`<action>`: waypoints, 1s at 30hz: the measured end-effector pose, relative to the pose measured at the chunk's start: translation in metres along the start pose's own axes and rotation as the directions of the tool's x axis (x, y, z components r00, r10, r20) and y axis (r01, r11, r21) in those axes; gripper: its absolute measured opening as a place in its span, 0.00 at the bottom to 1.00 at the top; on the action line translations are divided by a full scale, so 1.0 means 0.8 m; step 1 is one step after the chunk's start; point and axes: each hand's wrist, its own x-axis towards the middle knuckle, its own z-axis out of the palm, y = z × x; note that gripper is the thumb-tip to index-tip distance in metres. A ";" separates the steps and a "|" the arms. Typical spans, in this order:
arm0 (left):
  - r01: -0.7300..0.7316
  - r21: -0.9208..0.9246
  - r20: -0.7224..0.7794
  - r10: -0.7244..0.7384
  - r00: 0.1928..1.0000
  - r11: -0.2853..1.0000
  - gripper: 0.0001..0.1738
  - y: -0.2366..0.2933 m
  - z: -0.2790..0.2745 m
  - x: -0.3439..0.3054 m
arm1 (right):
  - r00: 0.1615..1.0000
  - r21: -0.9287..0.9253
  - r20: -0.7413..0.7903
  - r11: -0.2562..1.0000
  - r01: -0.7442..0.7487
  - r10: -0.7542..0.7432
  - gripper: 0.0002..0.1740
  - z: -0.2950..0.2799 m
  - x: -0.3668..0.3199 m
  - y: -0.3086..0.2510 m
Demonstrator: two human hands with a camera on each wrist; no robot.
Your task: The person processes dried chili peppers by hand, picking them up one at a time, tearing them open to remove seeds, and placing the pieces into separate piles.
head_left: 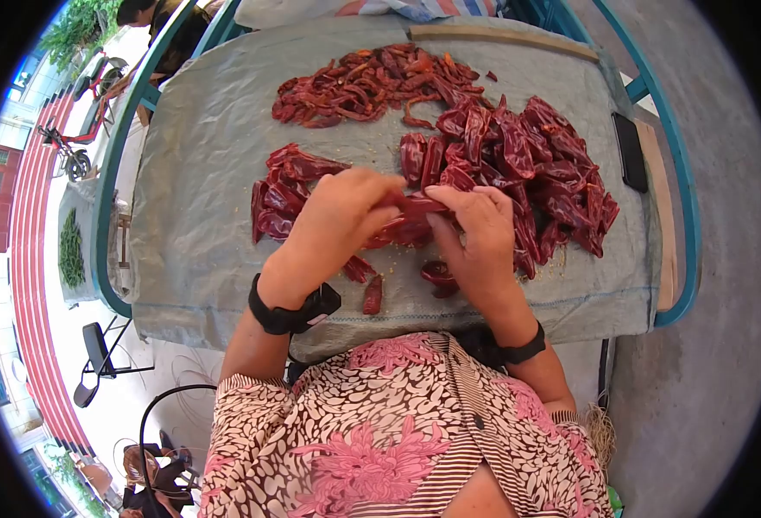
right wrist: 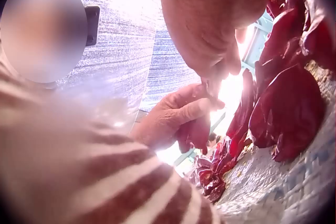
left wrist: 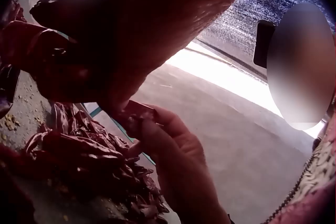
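Observation:
Both hands meet over the near middle of the table with a dried red chili pepper (head_left: 419, 207) between them. My left hand (head_left: 337, 216) grips the pepper's left part, which hangs below the fingers in the right wrist view. From the other side, my right hand (head_left: 481, 242) pinches its end between thumb and fingers, as the left wrist view shows. Fingers partly cover the pepper. Close by the left hand lies a small pile of dried peppers (head_left: 281, 203). A larger pile of glossy whole peppers (head_left: 562, 186) spreads beside and beyond the right hand.
Smaller, darker-orange chilies (head_left: 372, 82) form a heap at the back. Loose pieces (head_left: 372, 295) lie near the front edge. A grey-green woven sheet (head_left: 199, 173) covers the table inside a teal metal frame (head_left: 687, 216). A black phone (head_left: 630, 151) lies at the right edge.

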 end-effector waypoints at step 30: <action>0.419 -0.593 0.116 -0.442 0.889 0.687 0.17 0.003 0.004 -0.002 | 0.938 0.178 -0.191 0.950 -0.257 0.289 0.19 -0.013 0.011 -0.001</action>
